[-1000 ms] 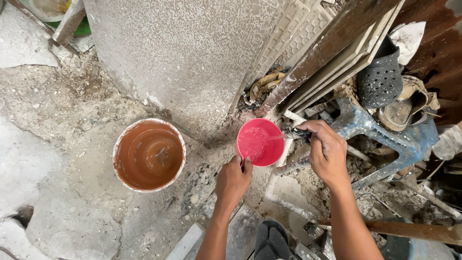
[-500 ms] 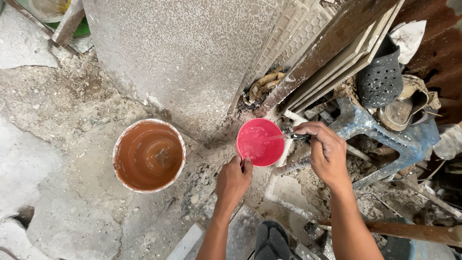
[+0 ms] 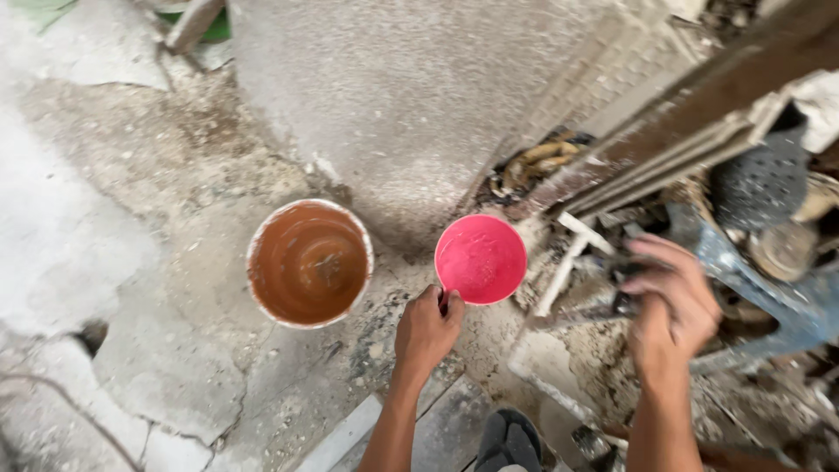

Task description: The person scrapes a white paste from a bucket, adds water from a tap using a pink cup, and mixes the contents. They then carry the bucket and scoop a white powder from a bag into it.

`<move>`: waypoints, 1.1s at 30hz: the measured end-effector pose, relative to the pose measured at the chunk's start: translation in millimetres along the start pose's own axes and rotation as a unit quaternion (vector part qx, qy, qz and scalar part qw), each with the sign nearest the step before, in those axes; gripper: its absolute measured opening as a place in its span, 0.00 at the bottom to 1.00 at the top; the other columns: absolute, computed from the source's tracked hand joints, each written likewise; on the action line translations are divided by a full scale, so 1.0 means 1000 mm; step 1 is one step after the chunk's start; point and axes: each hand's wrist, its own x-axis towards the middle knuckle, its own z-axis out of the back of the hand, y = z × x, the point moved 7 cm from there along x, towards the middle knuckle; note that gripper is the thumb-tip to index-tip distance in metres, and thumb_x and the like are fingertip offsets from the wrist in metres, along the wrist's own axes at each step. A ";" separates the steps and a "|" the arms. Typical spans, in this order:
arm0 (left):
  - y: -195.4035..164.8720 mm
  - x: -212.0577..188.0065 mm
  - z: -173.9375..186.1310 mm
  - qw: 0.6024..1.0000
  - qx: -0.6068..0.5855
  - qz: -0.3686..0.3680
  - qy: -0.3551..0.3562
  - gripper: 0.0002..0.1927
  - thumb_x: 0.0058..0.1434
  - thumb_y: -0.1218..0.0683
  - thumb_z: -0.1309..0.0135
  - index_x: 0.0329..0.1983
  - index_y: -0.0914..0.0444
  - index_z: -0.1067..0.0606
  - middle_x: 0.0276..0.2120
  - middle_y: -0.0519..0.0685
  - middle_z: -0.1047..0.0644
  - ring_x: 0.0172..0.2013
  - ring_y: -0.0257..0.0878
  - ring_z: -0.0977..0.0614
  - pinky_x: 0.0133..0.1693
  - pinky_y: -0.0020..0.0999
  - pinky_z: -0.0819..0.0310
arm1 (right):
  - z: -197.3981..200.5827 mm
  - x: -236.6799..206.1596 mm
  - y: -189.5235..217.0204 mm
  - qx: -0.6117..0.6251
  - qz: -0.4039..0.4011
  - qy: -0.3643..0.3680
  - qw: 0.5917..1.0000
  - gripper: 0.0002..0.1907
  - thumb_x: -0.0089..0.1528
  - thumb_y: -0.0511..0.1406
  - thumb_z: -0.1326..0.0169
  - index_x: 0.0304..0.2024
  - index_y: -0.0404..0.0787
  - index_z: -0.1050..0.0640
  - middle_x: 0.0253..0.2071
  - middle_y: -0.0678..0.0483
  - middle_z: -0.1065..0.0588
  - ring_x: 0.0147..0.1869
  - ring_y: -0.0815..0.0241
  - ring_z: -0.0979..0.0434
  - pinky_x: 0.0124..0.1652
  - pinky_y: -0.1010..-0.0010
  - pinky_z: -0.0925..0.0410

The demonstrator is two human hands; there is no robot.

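The pink bowl [image 3: 481, 259] is round, shallow and bright (its inside dusty), sitting on the rubble-strewn ground just right of a brown bucket [image 3: 309, 261]. The left hand [image 3: 427, 329] pinches its near rim; the right hand [image 3: 669, 301], blurred, curls around something dark.

Left hand [image 3: 427, 329] clenched, gripping; right hand [image 3: 669, 297] blurred, seemingly curled, raised.

Cracked concrete floor [image 3: 105, 262]: brown-stained bucket [image 3: 309, 262], rubble [image 3: 612, 385].

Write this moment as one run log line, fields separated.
left hand: grips round pink plastic bowl | right hand: blurred, holds dark object | nearby: white bucket of brown liquid
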 end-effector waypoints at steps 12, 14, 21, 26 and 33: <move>0.092 -0.020 0.133 0.956 0.128 0.159 -0.212 0.19 0.64 0.44 0.49 0.51 0.60 0.27 0.33 0.61 0.18 0.35 0.60 0.16 0.37 0.56 0.23 | -0.298 -0.125 0.003 0.293 -0.234 0.314 0.872 0.16 0.67 0.28 0.59 0.56 0.40 0.29 0.60 0.46 0.28 0.66 0.49 0.28 0.64 0.57 0.32; 0.108 -0.015 0.144 0.943 0.166 0.164 -0.238 0.18 0.67 0.45 0.51 0.53 0.60 0.28 0.33 0.61 0.18 0.34 0.59 0.16 0.36 0.56 0.23 | -0.356 -0.165 -0.014 0.261 -0.395 0.459 0.752 0.23 0.69 0.34 0.55 0.66 0.41 0.40 0.64 0.46 0.34 0.69 0.49 0.31 0.65 0.57 0.35; 0.175 0.005 0.165 0.898 0.253 0.143 -0.329 0.13 0.71 0.48 0.55 0.50 0.60 0.27 0.34 0.58 0.18 0.32 0.57 0.16 0.35 0.54 0.22 | -0.421 -0.208 -0.014 0.374 -0.563 0.507 0.534 0.46 0.62 0.47 0.51 0.76 0.41 0.56 0.71 0.42 0.39 0.74 0.46 0.39 0.68 0.53 0.39; 0.196 0.010 0.154 0.870 0.299 0.076 -0.384 0.10 0.67 0.53 0.52 0.49 0.59 0.26 0.37 0.52 0.18 0.36 0.50 0.16 0.35 0.48 0.23 | -0.405 -0.194 -0.023 0.388 -0.571 0.473 0.548 0.44 0.61 0.45 0.50 0.75 0.43 0.51 0.69 0.48 0.35 0.71 0.48 0.36 0.66 0.56 0.39; 0.144 0.017 0.139 0.854 0.300 -0.034 -0.424 0.12 0.64 0.57 0.48 0.50 0.58 0.24 0.46 0.49 0.19 0.45 0.47 0.19 0.44 0.46 0.28 | -0.299 -0.119 -0.047 0.471 -0.492 0.347 0.645 0.33 0.63 0.47 0.47 0.67 0.40 0.34 0.63 0.50 0.29 0.67 0.49 0.29 0.63 0.52 0.35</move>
